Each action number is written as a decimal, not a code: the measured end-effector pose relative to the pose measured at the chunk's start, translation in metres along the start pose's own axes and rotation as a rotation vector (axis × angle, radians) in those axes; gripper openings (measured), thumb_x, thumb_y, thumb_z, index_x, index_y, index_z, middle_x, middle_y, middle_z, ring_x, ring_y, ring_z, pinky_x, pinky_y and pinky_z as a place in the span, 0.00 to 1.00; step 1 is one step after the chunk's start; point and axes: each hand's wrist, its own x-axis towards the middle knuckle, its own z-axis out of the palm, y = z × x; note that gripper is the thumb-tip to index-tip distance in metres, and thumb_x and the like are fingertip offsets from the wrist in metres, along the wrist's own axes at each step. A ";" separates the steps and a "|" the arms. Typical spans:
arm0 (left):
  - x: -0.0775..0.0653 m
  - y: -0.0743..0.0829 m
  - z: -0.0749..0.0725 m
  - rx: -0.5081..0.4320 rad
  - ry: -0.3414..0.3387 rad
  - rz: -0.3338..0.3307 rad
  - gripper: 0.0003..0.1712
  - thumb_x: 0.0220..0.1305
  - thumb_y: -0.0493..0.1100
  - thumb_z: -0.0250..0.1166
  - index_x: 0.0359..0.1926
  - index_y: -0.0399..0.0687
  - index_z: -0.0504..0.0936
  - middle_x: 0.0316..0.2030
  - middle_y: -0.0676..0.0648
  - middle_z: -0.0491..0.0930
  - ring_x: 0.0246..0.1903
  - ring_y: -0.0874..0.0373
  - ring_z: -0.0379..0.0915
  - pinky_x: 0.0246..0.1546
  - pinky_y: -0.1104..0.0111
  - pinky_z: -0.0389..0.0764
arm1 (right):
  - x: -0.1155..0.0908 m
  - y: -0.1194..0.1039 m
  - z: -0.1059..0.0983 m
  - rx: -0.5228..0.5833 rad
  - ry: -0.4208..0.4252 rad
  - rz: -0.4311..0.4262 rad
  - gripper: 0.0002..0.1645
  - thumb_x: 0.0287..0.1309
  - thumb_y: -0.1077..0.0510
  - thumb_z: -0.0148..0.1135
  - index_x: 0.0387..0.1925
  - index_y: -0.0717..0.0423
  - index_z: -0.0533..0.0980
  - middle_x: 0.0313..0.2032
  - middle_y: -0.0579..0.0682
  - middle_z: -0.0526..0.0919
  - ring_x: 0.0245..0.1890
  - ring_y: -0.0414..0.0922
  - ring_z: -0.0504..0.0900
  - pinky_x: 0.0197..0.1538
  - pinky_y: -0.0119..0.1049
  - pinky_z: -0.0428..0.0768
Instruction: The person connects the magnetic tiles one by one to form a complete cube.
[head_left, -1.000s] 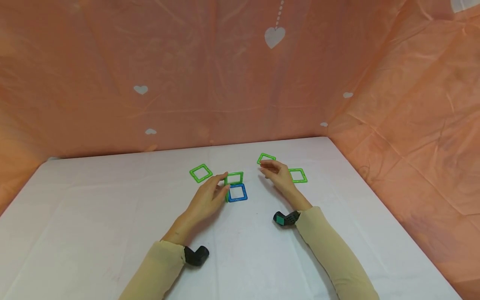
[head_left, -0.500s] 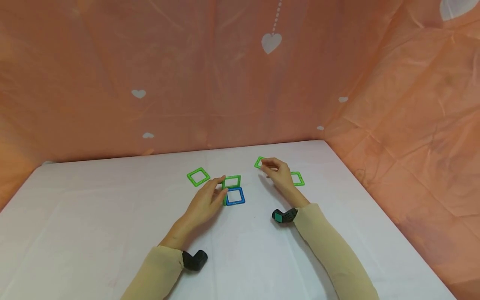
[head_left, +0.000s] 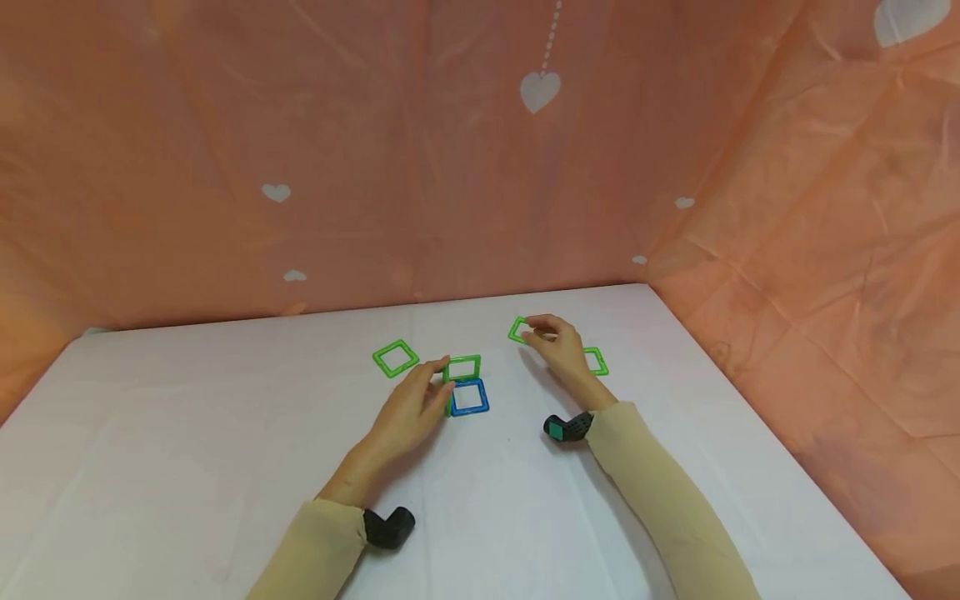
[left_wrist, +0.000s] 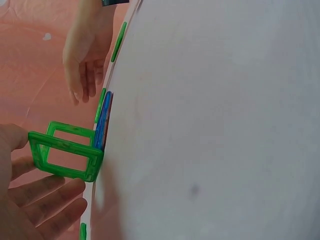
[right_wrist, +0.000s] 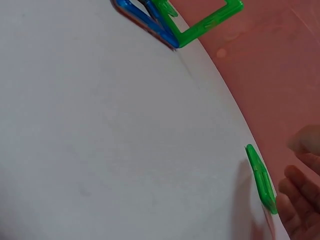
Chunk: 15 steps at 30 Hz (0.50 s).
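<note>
My left hand holds an upright green square magnetic tile at its edges. A second upright green tile meets it at the back. Flat beside them on the white table lies a blue square tile. My right hand hovers over a green tile lying further back and hides part of it. The right wrist view has that hand's loosely bent fingers beside a flat green tile, with nothing gripped.
One loose green tile lies left of the upright pair, another right of my right hand. An orange cloth with white hearts hangs behind the white-covered table and along its right side.
The head view has tilted slightly upward. Relative to the table, my right hand has moved a little back and right, covering more of the rear green tile. My left hand stays at the upright tiles.
</note>
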 end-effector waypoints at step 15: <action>-0.001 -0.001 0.002 0.007 0.016 0.032 0.26 0.69 0.41 0.57 0.65 0.36 0.67 0.52 0.38 0.76 0.43 0.49 0.77 0.46 0.56 0.78 | 0.009 -0.002 0.000 -0.106 -0.022 0.038 0.27 0.59 0.55 0.64 0.60 0.57 0.74 0.63 0.60 0.69 0.65 0.55 0.66 0.66 0.51 0.65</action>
